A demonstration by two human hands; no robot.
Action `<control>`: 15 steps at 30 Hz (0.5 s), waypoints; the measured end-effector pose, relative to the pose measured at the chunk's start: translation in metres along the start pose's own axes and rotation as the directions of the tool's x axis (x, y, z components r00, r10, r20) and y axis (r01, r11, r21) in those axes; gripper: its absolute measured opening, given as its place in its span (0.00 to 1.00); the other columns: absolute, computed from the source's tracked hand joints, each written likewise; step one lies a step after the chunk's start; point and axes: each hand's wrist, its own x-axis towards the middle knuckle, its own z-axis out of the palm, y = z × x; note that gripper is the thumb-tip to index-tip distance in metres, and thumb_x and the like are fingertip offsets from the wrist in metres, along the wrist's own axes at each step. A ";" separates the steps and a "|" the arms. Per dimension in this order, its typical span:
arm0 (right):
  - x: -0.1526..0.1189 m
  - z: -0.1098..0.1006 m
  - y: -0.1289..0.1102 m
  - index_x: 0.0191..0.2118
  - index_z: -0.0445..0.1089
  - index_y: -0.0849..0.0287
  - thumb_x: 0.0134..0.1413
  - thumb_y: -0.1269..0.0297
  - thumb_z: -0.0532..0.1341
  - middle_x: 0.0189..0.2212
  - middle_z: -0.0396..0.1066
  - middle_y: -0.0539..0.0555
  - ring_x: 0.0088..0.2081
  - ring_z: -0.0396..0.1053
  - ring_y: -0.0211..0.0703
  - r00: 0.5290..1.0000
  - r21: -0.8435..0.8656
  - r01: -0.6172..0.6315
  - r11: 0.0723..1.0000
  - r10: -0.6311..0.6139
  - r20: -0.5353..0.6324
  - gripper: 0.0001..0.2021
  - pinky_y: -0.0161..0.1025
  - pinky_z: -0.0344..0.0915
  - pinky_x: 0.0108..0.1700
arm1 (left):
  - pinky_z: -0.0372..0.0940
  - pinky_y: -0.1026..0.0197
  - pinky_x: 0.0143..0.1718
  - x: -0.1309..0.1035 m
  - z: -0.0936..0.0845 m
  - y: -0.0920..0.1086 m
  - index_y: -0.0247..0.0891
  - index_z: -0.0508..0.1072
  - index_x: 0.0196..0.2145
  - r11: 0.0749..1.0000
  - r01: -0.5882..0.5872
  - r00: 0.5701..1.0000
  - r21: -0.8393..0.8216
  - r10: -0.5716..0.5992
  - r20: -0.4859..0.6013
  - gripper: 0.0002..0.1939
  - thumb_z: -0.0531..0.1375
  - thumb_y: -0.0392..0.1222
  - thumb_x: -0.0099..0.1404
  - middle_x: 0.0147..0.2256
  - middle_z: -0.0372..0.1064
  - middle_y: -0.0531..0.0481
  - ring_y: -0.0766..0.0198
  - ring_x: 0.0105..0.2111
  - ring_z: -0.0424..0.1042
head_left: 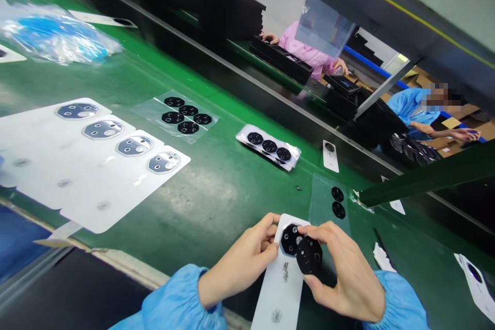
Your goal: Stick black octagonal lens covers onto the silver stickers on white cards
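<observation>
The left hand [247, 258] was curled at the left edge of a white panel [281, 296], thumb and fingers closed about that edge near its top. The right hand [346, 273] was partly spread, with a black disc [309, 258] pinched between thumb below and fingertips above. The disc hung tilted over the four-o'clock side of the panel's dark window [289, 240] and hid part of it; whether they touched could not be told. The disc looked light, thin and smooth, apt to slip or smudge, so its rim seemed the best hold. The panel seemed light and fairly stiff, likely to bend or crease if squeezed, and best steadied by its long edges. Around the window, on the green desk [216, 211], a film with two discs [325, 201] lay near at one to two o'clock, a strip with three discs [268, 147] between eleven and twelve, and a film with six discs [176, 116] farther off toward ten. A row of panels [96, 175] spread toward nine. At three lay a paper scrap [382, 258]; a dark green beam [421, 180] at two could hinder a wide rightward reach.
</observation>
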 end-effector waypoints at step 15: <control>-0.004 -0.021 0.017 0.48 0.57 0.53 0.56 0.58 0.57 0.46 0.68 0.58 0.43 0.67 0.50 0.912 0.447 -0.338 0.828 0.406 -0.063 0.16 0.44 0.67 0.39 | 0.63 0.60 0.35 0.001 -0.001 0.003 0.37 0.63 0.43 0.979 0.127 0.992 -0.158 -0.129 -0.001 0.13 0.55 0.36 0.58 0.36 0.73 0.49 0.60 0.36 0.72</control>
